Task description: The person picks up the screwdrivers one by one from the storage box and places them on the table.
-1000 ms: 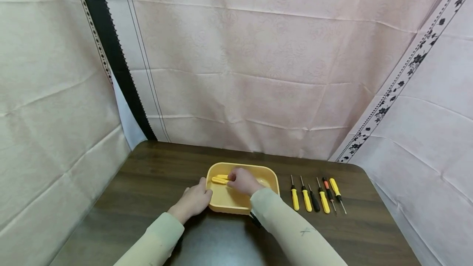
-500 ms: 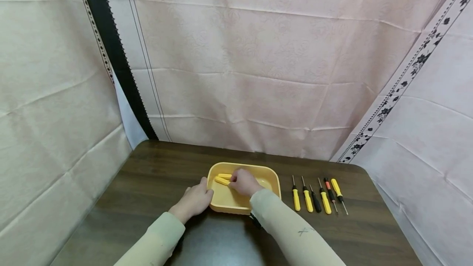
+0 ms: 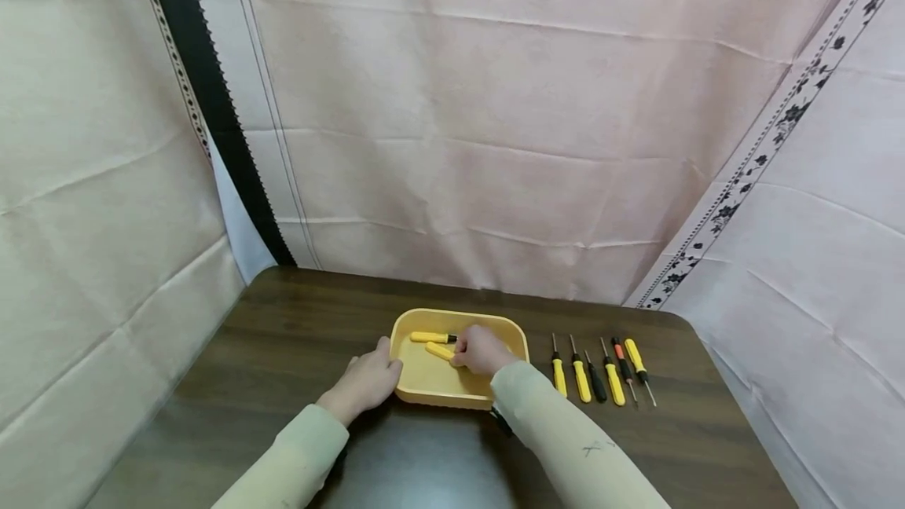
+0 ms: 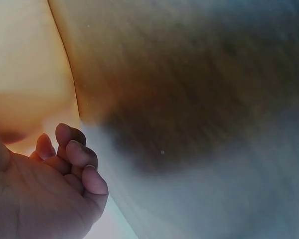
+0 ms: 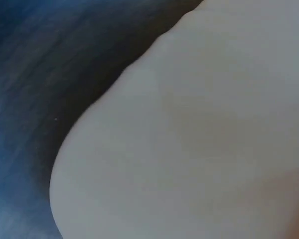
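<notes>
A shallow yellow tray [image 3: 438,397] lies on the dark wooden table. My left hand [image 3: 364,383] holds its left rim; in the left wrist view the fingertips [image 4: 82,154] curl beside the tray wall. Inside the tray my right hand [image 3: 484,350] pinches a yellow-handled screwdriver [image 3: 440,351], whose shaft end is hidden by the hand. Just beyond it lies another yellow-handled screwdriver [image 3: 430,337] with a black collar, handle to the left. The right wrist view shows mostly the pale tray wall [image 5: 179,139], without the fingertips.
Right of the tray, several screwdrivers lie in a row: yellow ones [image 3: 581,380], a black one [image 3: 597,385] and a red-and-black one [image 3: 622,360]. Some point away, others toward me. Pale cloth [image 3: 452,140] hangs behind the table [image 3: 304,320].
My right hand has shifted right within the tray, drawing the nearer screwdriver with it. The farther screwdriver now shows its black collar. My left hand stays at the rim.
</notes>
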Tool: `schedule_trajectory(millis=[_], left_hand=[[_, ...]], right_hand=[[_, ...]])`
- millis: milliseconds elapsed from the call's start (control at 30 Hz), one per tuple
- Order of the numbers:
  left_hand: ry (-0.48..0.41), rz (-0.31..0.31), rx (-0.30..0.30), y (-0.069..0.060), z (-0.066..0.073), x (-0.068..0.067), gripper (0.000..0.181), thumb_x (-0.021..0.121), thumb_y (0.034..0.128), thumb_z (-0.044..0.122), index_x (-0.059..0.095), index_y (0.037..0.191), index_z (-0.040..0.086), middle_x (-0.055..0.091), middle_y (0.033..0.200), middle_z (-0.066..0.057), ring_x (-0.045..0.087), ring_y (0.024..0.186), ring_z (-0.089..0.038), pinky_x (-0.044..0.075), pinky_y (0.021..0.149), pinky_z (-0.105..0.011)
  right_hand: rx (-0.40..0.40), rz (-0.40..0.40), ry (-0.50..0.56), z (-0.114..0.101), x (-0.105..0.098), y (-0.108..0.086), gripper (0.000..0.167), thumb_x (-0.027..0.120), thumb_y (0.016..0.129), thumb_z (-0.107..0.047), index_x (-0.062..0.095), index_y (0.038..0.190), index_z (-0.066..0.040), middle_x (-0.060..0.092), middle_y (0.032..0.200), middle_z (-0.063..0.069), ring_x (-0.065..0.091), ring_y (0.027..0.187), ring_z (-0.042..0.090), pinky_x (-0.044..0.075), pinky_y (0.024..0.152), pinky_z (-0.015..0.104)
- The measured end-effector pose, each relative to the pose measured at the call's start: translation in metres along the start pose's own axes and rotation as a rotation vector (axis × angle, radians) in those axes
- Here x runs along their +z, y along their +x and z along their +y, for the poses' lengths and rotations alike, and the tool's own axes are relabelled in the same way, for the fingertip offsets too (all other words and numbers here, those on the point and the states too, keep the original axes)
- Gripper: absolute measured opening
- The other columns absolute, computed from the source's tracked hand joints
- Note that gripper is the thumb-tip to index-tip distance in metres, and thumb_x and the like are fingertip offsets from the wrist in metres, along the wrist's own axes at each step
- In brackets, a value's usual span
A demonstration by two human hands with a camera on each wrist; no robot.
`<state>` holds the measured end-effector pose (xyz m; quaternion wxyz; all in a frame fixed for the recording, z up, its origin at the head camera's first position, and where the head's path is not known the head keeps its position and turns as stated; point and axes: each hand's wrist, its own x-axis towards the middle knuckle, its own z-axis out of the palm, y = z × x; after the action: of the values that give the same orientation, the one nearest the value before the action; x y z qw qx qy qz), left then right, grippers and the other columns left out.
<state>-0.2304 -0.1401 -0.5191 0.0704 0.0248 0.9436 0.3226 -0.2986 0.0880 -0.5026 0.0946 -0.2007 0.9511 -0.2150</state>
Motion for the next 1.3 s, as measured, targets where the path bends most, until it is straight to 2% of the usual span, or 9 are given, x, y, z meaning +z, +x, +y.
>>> schedule_trajectory(millis=[200,367,833,1100,1300], left_hand=[[0.008,0.000,0.008,0.000,-0.002,0.000,0.057,0.040,0.1000,0.031,0.030,0.144,-0.004,0.056,0.131,-0.018,0.052,0.118,-0.033,0.027,0.102,-0.054],[0.008,0.001,0.045,0.001,0.003,-0.002,0.054,0.040,0.0999,0.029,0.032,0.142,-0.004,0.059,0.127,-0.017,0.055,0.113,-0.030,0.027,0.100,-0.055],[0.005,-0.009,0.043,-0.001,0.003,-0.001,0.057,0.038,0.1005,0.030,0.029,0.145,-0.005,0.055,0.132,-0.018,0.053,0.118,-0.030,0.025,0.102,-0.056],[-0.006,-0.013,0.034,0.002,0.002,-0.002,0.058,0.037,0.1008,0.031,0.028,0.145,-0.004,0.054,0.133,-0.019,0.051,0.121,-0.032,0.023,0.104,-0.057],[-0.005,-0.012,0.018,0.004,0.000,0.000,0.060,0.037,0.1006,0.032,0.025,0.148,-0.003,0.051,0.137,-0.019,0.048,0.124,-0.034,0.023,0.105,-0.058]], right_hand=[[0.007,0.024,-0.006,-0.008,0.002,-0.003,0.022,0.078,0.082,-0.019,0.066,0.067,-0.009,0.050,0.057,-0.007,0.043,0.053,0.010,0.036,0.052,0.024],[0.053,0.050,-0.005,-0.013,0.002,-0.003,0.022,0.079,0.081,-0.018,0.065,0.066,-0.010,0.051,0.058,-0.005,0.044,0.054,0.011,0.037,0.053,0.026],[0.068,0.056,0.005,-0.012,0.003,-0.006,0.024,0.078,0.082,-0.019,0.065,0.062,-0.013,0.053,0.059,-0.007,0.046,0.054,0.011,0.039,0.053,0.026],[0.069,0.069,0.073,-0.008,0.001,-0.005,0.019,0.081,0.079,-0.021,0.069,0.067,-0.011,0.055,0.062,-0.005,0.048,0.056,0.011,0.039,0.053,0.025],[0.053,0.050,0.191,-0.003,0.000,-0.004,0.019,0.083,0.076,-0.017,0.069,0.070,-0.007,0.059,0.064,-0.001,0.047,0.057,0.011,0.037,0.052,0.025]])
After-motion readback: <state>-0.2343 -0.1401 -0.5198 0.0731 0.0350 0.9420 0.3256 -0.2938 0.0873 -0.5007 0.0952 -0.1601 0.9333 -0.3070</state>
